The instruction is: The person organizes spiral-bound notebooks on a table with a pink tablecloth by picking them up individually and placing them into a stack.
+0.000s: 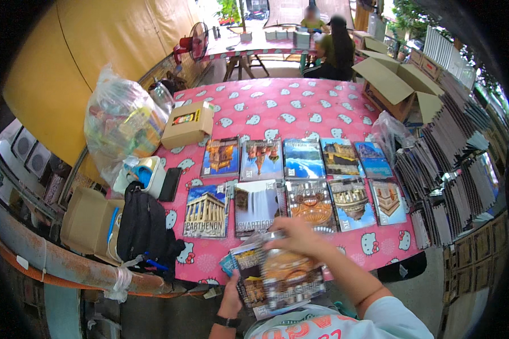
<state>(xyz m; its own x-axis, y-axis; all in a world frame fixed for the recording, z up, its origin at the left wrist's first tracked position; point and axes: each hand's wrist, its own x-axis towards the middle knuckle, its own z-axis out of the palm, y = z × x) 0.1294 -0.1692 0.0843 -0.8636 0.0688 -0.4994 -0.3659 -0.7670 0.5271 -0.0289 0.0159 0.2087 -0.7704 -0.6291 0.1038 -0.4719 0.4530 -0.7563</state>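
Pink cloth printed with white cartoon cats covers the table (pixel 300 107), which stands in a semi-open stall with a yellow tarp wall on the left and more tables farther back, where two other people sit. Ten glossy picture packs (pixel 300 183) lie face up on it in two neat rows, side by side and nearly touching, each showing a landmark or waterfall.

Below the near edge of the table, in front of the person's chest, the left hand (pixel 230 299) cradles a stack of the same packs (pixel 277 277) from underneath, its fingers hidden under the stack, so I cannot tell exactly how they curl. The right hand (pixel 297 237) rests on top of the stack, fingers bent and closed over the far edge of the uppermost pack.

These packs look thin, flat and light, fairly stiff like card, with shiny wrapping that is probably slippery; a loose stack could fan out or slide. Pinching one by a top edge or corner, with the other hand supporting the rest from below, seems the safest hold.

Left of the rows sit a closed small cardboard box (pixel 188 124), a bulging clear plastic bag (pixel 119 121), a dark phone (pixel 170 184) and a black backpack (pixel 144 226). An open cardboard carton (pixel 396 85) stands at the far right corner, and fanned piles of more packs (pixel 452 169) fill the right side.
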